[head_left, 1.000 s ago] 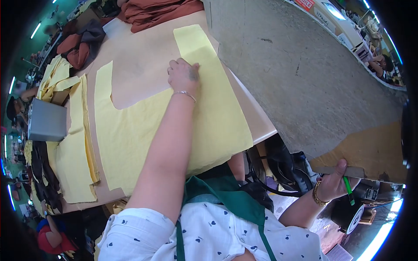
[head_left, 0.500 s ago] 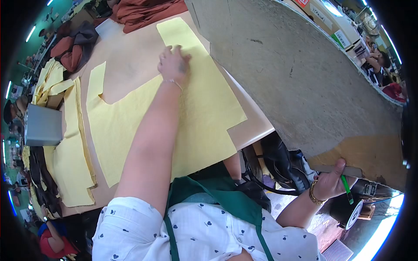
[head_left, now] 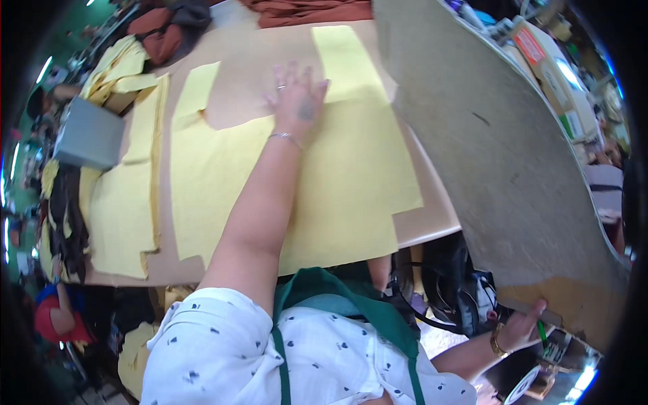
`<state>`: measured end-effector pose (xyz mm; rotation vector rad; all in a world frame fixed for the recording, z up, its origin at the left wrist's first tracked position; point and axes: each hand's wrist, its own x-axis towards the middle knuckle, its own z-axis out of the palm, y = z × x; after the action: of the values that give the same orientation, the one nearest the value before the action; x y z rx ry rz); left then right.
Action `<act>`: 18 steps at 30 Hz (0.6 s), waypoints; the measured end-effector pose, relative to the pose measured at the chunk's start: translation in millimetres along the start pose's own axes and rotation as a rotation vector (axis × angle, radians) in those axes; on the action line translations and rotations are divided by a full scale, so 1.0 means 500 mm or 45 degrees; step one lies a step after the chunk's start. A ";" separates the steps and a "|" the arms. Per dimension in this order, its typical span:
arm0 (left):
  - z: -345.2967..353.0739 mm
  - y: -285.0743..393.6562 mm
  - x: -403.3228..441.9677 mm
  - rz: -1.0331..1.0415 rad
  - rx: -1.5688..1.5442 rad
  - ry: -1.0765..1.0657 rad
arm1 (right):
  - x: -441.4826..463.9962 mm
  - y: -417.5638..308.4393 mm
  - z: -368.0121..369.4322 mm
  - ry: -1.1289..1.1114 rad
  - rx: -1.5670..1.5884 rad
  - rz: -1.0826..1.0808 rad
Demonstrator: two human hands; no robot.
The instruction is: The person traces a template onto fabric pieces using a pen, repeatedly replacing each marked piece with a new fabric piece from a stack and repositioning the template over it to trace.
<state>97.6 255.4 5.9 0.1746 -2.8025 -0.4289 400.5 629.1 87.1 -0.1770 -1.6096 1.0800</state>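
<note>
My left hand (head_left: 300, 101) lies palm down with its fingers spread, across the inner edge of a flat yellow cloth piece (head_left: 358, 169) on the table. Its fingertips reach past the cloth onto the brown surface. A ring and a thin bracelet show on this arm. Low on the right, my right hand (head_left: 523, 327) is closed, thumb on top, at the lower edge of a large grey board (head_left: 486, 128). A green pen (head_left: 542, 335) sticks out from the same hand. The fingers beneath are mostly hidden. The board overlaps the table's right side.
On the left lie stacked yellow cloth pieces (head_left: 128, 209) and a grey metal box (head_left: 90, 133). Rust-coloured fabric (head_left: 310, 12) is heaped at the far edge. A black bag (head_left: 449, 287) hangs below the table's right corner. Cardboard boxes (head_left: 557, 74) stand beyond the board; another person (head_left: 64, 317) is lower left.
My view has shifted and turned, so the table sits further right and higher. My left hand's fingers have spread out flatter over the cloth's edge. My right hand keeps its hold.
</note>
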 end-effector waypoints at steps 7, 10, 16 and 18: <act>-0.115 -0.388 -0.076 -0.448 0.335 0.064 | 0.036 0.022 -0.024 -0.100 0.051 0.052; -0.127 -0.397 -0.085 -0.426 0.318 -0.155 | 0.040 0.010 -0.008 -0.035 -0.024 0.086; -0.053 -0.525 0.036 -0.357 0.076 -0.011 | 0.029 -0.037 0.031 0.016 0.072 0.162; -0.090 -0.489 0.052 -0.400 0.144 -0.158 | 0.032 -0.018 0.001 0.044 -0.021 0.276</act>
<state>105.0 6.8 -21.7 0.6397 -2.9296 -0.3606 398.3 633.7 104.6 -0.3865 -1.5946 1.2218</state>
